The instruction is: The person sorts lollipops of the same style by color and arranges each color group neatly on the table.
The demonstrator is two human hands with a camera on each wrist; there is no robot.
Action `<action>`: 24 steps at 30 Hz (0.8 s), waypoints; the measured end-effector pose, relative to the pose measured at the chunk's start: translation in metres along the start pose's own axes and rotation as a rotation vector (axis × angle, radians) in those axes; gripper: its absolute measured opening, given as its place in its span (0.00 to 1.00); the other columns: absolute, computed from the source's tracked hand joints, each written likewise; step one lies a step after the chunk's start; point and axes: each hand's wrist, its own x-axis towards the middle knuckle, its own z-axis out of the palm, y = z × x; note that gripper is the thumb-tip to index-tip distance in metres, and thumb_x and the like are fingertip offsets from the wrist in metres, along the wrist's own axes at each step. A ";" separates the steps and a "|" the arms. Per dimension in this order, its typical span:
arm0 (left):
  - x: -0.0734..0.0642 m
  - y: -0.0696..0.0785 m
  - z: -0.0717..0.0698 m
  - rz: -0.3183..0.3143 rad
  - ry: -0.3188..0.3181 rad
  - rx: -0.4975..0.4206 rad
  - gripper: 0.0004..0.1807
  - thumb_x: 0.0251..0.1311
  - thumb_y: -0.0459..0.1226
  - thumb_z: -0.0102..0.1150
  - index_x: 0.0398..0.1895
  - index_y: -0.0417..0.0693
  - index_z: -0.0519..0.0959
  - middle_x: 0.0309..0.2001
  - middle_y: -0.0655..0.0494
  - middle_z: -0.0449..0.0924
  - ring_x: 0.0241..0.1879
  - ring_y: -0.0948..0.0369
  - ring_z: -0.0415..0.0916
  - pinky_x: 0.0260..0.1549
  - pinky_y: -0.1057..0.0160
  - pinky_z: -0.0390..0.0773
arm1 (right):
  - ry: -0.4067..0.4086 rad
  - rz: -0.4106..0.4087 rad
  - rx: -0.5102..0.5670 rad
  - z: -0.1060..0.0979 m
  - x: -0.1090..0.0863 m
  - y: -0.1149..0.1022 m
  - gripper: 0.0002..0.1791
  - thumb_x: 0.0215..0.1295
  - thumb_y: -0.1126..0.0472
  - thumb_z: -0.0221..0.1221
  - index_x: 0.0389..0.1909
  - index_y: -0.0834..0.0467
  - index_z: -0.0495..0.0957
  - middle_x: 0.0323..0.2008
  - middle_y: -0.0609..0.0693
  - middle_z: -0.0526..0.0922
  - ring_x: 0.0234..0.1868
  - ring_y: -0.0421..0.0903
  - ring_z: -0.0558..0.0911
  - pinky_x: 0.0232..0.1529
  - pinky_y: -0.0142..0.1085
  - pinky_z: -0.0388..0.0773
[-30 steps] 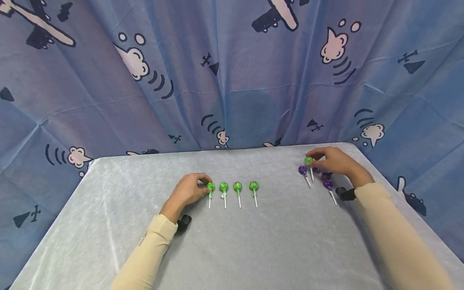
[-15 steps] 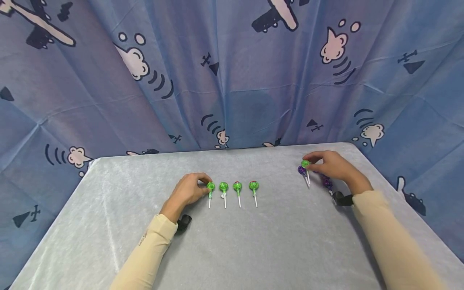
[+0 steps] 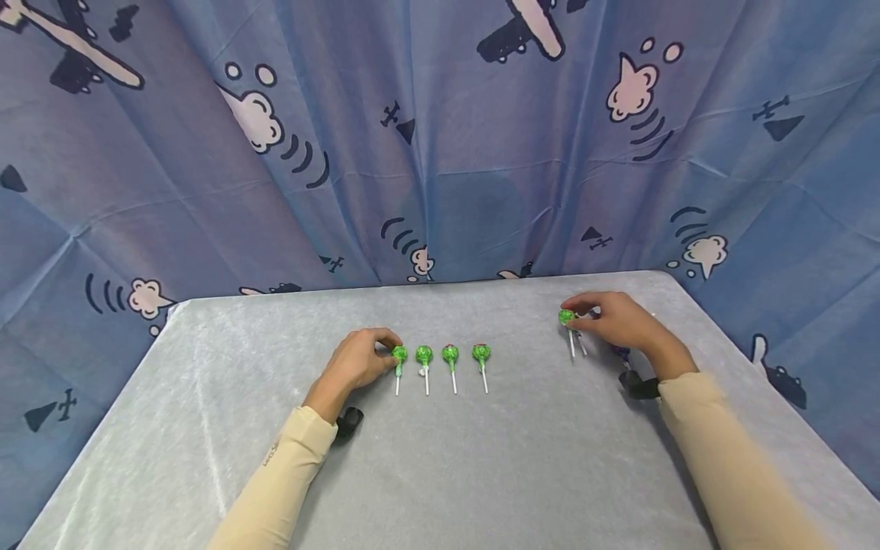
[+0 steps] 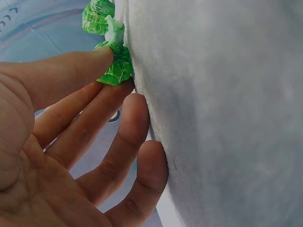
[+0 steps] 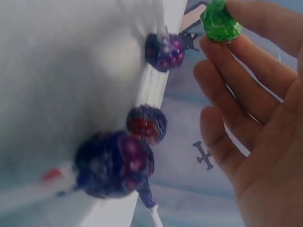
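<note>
My left hand (image 3: 356, 360) pinches the head of a green-wrapped lollipop (image 4: 116, 66) between thumb and fingers; it lies at the left end of a row, its white stick toward me. Beside it lie more green lollipops, the nearest (image 3: 424, 354), a middle one (image 3: 450, 354) and the far right one (image 3: 481, 353). Over at the right, my right hand (image 3: 615, 322) holds another green lollipop (image 5: 220, 21) by its head, raised above the table with the stick hanging down. Under that hand are purple-wrapped lollipops, one large in the right wrist view (image 5: 113, 163), others behind it (image 5: 147, 124) (image 5: 164, 51).
A grey cloth covers the table (image 3: 440, 473). Behind its far edge hangs a blue curtain (image 3: 454, 206) printed with planes and clouds. Black wrist cameras (image 3: 348, 425) are strapped on both wrists.
The right hand has moved left and slightly toward me with its green lollipop, now covering most of the purple ones. The left hand and the green row have stayed still.
</note>
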 end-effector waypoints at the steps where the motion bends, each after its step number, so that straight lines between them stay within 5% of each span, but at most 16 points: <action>1: 0.000 0.000 0.000 0.001 -0.001 0.001 0.12 0.57 0.38 0.70 0.46 0.56 0.85 0.48 0.57 0.86 0.48 0.55 0.82 0.50 0.51 0.78 | -0.002 -0.004 0.000 0.001 0.000 -0.001 0.23 0.66 0.51 0.63 0.59 0.57 0.80 0.52 0.57 0.85 0.54 0.54 0.81 0.57 0.55 0.75; 9: 0.000 0.000 0.000 0.004 -0.001 0.005 0.12 0.57 0.38 0.70 0.46 0.56 0.85 0.48 0.57 0.87 0.49 0.55 0.82 0.51 0.51 0.78 | 0.008 -0.047 0.000 0.010 -0.002 -0.013 0.22 0.66 0.51 0.64 0.57 0.56 0.82 0.48 0.52 0.86 0.47 0.48 0.80 0.46 0.44 0.74; 16: 0.000 0.002 0.003 0.001 -0.009 0.002 0.13 0.58 0.39 0.70 0.46 0.56 0.85 0.49 0.57 0.86 0.48 0.56 0.82 0.50 0.51 0.78 | 0.014 -0.072 0.045 0.017 -0.003 -0.024 0.21 0.65 0.53 0.65 0.56 0.56 0.82 0.49 0.53 0.86 0.49 0.49 0.81 0.52 0.47 0.77; 24: -0.001 0.000 0.001 -0.019 -0.011 0.015 0.13 0.59 0.40 0.68 0.48 0.57 0.85 0.50 0.57 0.86 0.49 0.55 0.82 0.52 0.51 0.78 | -0.004 -0.121 0.089 0.026 -0.003 -0.041 0.20 0.63 0.53 0.66 0.55 0.54 0.83 0.47 0.49 0.87 0.49 0.47 0.81 0.44 0.39 0.73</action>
